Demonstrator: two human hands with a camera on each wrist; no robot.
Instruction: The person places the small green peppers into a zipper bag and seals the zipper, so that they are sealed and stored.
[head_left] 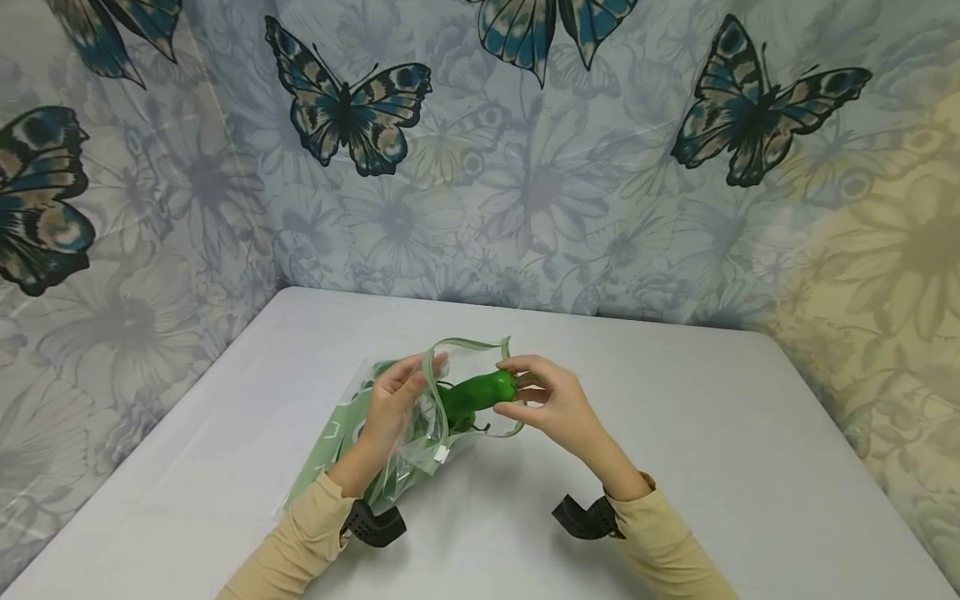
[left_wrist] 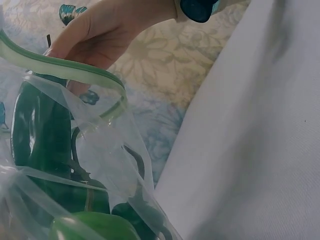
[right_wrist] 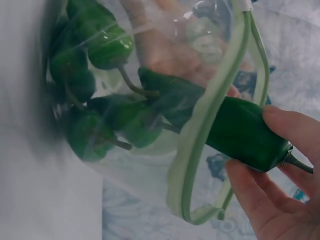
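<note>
A clear zip bag (head_left: 335, 446) with green print and a green zip edge (right_wrist: 189, 165) leans over the white table, its mouth open to the right. My left hand (head_left: 392, 404) grips the bag's side close to the mouth. At that mouth, my right hand (head_left: 553, 406) pinches a long green pepper (right_wrist: 245, 132) by its stem end, thumb on one side and fingers on the other. The pepper's far end lies inside the bag. Several more green peppers (right_wrist: 111, 47) with stems show through the plastic, deeper in the bag.
The white table (head_left: 712, 433) spreads around the bag on all sides. Behind it and to the left hang cloth walls (head_left: 540, 208) printed with butterflies and flowers. A black wrist camera (head_left: 585, 518) sits below the right hand, and another (head_left: 375, 523) below the left.
</note>
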